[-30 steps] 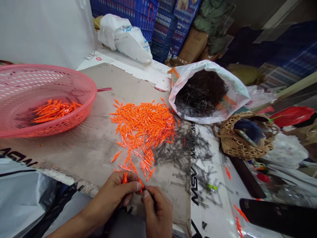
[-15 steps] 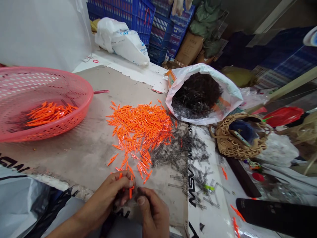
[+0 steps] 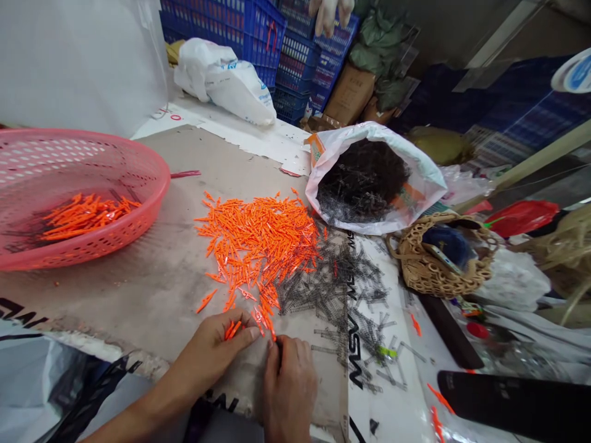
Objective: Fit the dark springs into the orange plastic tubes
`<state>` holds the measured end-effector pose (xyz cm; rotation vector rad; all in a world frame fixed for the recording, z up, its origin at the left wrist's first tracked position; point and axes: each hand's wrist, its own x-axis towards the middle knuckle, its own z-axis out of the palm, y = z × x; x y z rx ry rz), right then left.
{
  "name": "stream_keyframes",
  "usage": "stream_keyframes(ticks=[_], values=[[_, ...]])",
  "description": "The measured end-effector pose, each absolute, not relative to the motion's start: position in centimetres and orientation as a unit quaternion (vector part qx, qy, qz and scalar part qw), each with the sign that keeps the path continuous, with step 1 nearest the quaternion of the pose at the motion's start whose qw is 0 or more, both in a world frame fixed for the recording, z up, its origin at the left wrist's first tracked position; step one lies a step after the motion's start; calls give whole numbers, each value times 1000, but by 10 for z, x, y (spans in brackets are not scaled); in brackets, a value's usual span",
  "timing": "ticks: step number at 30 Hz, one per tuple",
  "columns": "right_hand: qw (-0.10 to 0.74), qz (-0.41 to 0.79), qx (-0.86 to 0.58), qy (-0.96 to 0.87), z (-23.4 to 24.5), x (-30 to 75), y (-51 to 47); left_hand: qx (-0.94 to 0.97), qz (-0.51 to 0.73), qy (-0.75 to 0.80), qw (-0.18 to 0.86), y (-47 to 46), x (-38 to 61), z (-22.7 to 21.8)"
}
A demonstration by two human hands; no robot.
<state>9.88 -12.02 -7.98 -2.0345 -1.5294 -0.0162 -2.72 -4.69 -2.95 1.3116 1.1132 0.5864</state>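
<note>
My left hand (image 3: 215,351) rests on the cardboard sheet (image 3: 152,277) near its front edge, fingers closed around a few small orange plastic pieces (image 3: 232,329). My right hand (image 3: 289,384) lies beside it, its fingertips pinched at the near tip of the big orange pile (image 3: 258,240); what it pinches is too small to name. To the right of the orange pile lie several dark metal springs (image 3: 337,289).
A pink basket (image 3: 138,166) with orange pieces stands at the left. A white bag (image 3: 429,178) full of springs is behind the pile, a wicker basket (image 3: 415,271) to its right. Blue crates and a white sack stand at the back. A black flat object lies at the lower right.
Both hands have moved forward and down onto the cardboard, from working a piece between the fingers to touching the near edge of the orange pile. The view has shifted slightly.
</note>
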Motion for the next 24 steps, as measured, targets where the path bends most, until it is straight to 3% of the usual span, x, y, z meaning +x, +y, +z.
stream_keyframes(ticks=[5,10,14,19,24], values=[[320,-84,-721,-608,-78,134,-138,723,192,462,477,-47,-28,-31],[207,-84,-754,-618,-71,180,-144,862,76,397,305,-46,-17,-37],[258,-56,-734,-625,-70,177,-142,905,12,366,218,-43,-8,-42],[367,20,-689,-625,-56,150,-133,853,128,366,348,-43,-18,-38],[457,213,-652,-566,-48,134,-129,714,149,430,532,-42,-26,-27]])
